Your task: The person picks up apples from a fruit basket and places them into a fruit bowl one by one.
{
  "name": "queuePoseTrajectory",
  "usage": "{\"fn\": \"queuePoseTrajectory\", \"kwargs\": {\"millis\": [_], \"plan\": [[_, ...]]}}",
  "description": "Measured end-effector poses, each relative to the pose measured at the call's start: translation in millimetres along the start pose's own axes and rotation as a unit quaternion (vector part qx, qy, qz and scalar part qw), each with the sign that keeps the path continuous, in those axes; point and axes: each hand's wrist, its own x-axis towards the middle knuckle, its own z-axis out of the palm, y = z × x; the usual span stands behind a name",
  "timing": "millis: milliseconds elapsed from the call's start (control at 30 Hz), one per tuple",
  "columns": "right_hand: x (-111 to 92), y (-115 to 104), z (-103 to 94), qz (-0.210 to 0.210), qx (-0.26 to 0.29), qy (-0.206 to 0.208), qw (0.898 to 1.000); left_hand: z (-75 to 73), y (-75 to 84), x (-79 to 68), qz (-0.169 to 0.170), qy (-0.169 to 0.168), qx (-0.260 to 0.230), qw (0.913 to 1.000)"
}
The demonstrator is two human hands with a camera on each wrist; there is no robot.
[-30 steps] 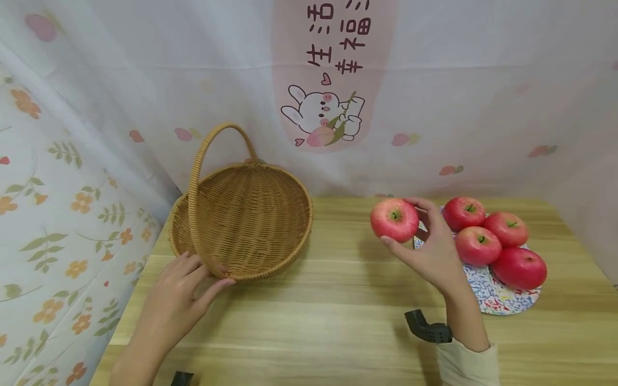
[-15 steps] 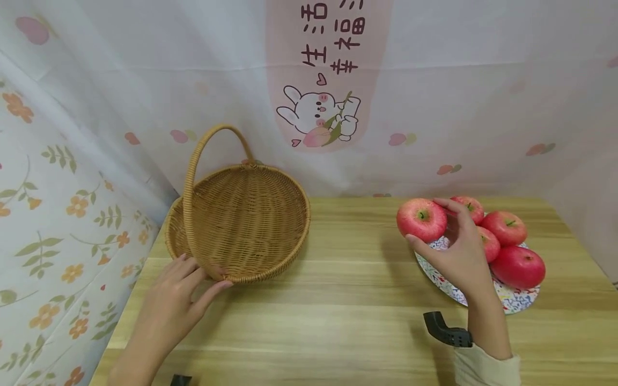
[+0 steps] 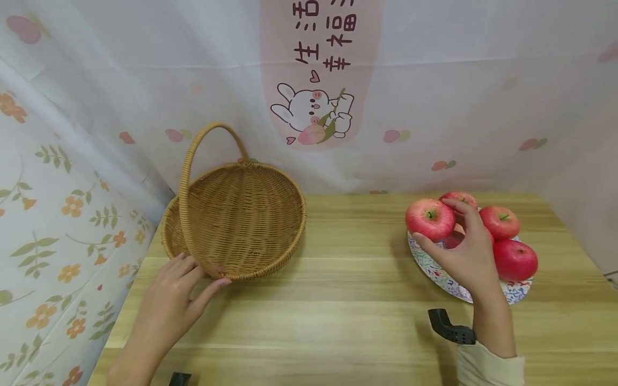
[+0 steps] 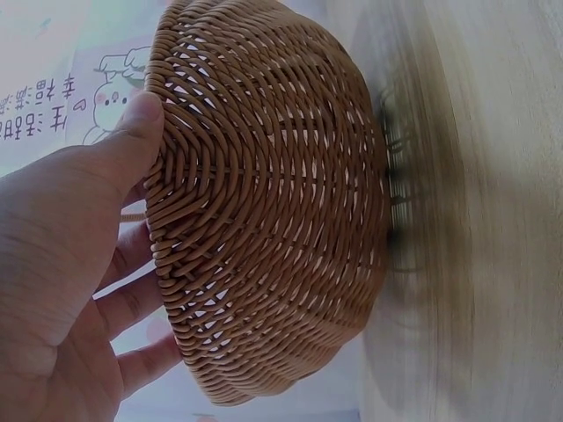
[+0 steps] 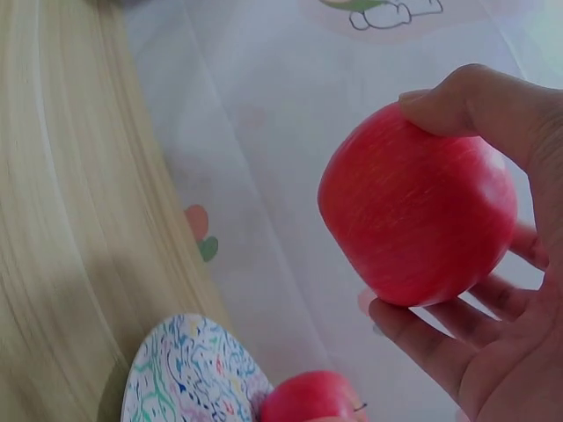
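Note:
My right hand (image 3: pixel 462 247) holds a red apple (image 3: pixel 431 220) between thumb and fingers, above the left part of a patterned plate (image 3: pixel 436 274). In the right wrist view the held apple (image 5: pixel 418 211) is raised over the plate (image 5: pixel 189 374). Several more red apples (image 3: pixel 515 260) lie on that plate, one of them partly hidden by my hand. On the left stands a wicker basket (image 3: pixel 246 220) with a tall arched handle (image 3: pixel 185 187). My left hand (image 3: pixel 169 300) grips its front rim, thumb outside and fingers inside, as the left wrist view of the basket (image 4: pixel 264 193) shows.
The wooden table (image 3: pixel 338 316) runs between basket and plate. A white curtain (image 3: pixel 434 107) with a rabbit print hangs right behind the table, and a flowered curtain (image 3: pixel 63 241) borders the left side. A black wrist mount (image 3: pixel 451 328) sticks out from my right wrist.
My right hand has carried the apple to the right, from over the table to over the plate. The left hand keeps its grip on the basket rim. The head view has shifted slightly.

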Motion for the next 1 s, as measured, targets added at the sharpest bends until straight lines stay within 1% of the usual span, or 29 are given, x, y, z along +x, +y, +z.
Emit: {"fn": "queuePoseTrajectory", "kwargs": {"millis": [233,367,467,600,700,867,1000], "plan": [[-4.0,4.6,-3.9,0.032,-0.023,-0.003,0.999,-2.1,-1.6,-0.9,0.002,0.001,0.001,1.0],[-9.9,7.5,-7.7,0.043,-0.016,-0.002,0.999,-1.6,-1.9,-1.7,0.001,0.0,0.001,1.0],[-16.8,10.0,-11.1,0.055,-0.021,0.007,0.998,-0.8,-1.4,-1.9,-0.001,-0.003,-0.001,1.0],[-25.9,15.3,-16.8,0.075,-0.05,0.023,0.996,1.1,-0.8,-2.0,-0.002,-0.002,-0.004,1.0],[-32.2,20.0,-19.5,0.074,-0.052,0.024,0.996,1.9,-0.4,-1.7,-0.002,-0.001,-0.006,1.0],[-38.3,25.0,-20.7,0.05,-0.034,0.027,0.998,-1.4,-1.7,-1.9,-0.005,-0.003,-0.008,1.0],[-44.0,29.0,-29.6,0.071,-0.051,0.028,0.996,-2.1,-3.0,-2.4,-0.006,-0.011,-0.008,0.9999]]}}
